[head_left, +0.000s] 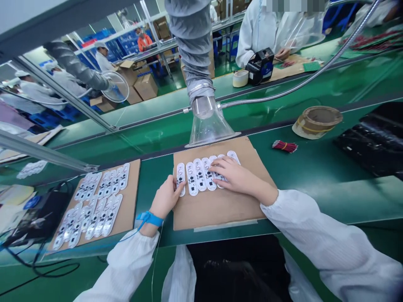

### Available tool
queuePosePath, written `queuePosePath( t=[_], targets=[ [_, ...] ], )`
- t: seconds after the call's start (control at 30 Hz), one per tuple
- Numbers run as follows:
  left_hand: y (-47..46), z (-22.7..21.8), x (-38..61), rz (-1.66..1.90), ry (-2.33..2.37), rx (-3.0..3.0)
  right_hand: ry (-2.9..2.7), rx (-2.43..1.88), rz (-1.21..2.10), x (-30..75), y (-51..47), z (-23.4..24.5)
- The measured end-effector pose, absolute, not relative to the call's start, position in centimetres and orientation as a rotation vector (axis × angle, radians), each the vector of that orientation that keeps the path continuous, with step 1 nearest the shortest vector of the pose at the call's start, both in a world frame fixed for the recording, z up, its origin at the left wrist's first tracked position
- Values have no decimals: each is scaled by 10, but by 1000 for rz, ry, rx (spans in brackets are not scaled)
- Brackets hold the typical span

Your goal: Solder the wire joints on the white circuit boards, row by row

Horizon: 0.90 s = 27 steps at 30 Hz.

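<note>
Two bare hands at a row of white oblong circuit boards (200,177) on a cardboard sheet (220,212).

The left hand (166,197) grips the end board (180,178) at the row's 9 o'clock; the right hand (236,176) lies open, fingers spread across boards at 3 o'clock. A clear fume hood (209,128) stands at 12 o'clock.

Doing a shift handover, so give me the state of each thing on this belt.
white circuit boards, lying side by side in a row
left hand, fingers resting on the leftmost of the white circuit boards
right hand, spread flat across the white circuit boards
cardboard sheet, lying on the green belt under them
second cardboard sheet, loaded with more boards
blue wrist strap, fastened on the left wrist
clear fume hood, hanging above the cardboard sheet
red wire bundle, tied, lying on the green belt
</note>
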<state>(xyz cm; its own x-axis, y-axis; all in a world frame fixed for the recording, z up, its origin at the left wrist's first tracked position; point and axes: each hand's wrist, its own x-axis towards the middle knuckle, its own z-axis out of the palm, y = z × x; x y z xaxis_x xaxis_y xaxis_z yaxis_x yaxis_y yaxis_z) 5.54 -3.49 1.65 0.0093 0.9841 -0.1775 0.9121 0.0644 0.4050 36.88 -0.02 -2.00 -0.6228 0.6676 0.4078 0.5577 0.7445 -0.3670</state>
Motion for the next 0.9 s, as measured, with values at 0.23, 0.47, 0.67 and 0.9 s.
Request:
queuePosePath(
  t=[0.23,0.47,0.67,0.9],
  targets=[
    [-36,11,60,337,1885,1955,-2446,-972,255,365,-6,-25],
    [-49,42,85,581,1356,1806,-2200,-947,286,356,-51,6],
    [-73,42,150,437,926,1811,-2122,-970,573,336,-100,-5],
    [-65,44,134,191,942,1821,-2057,-1104,990,426,-109,17]
  ],
)
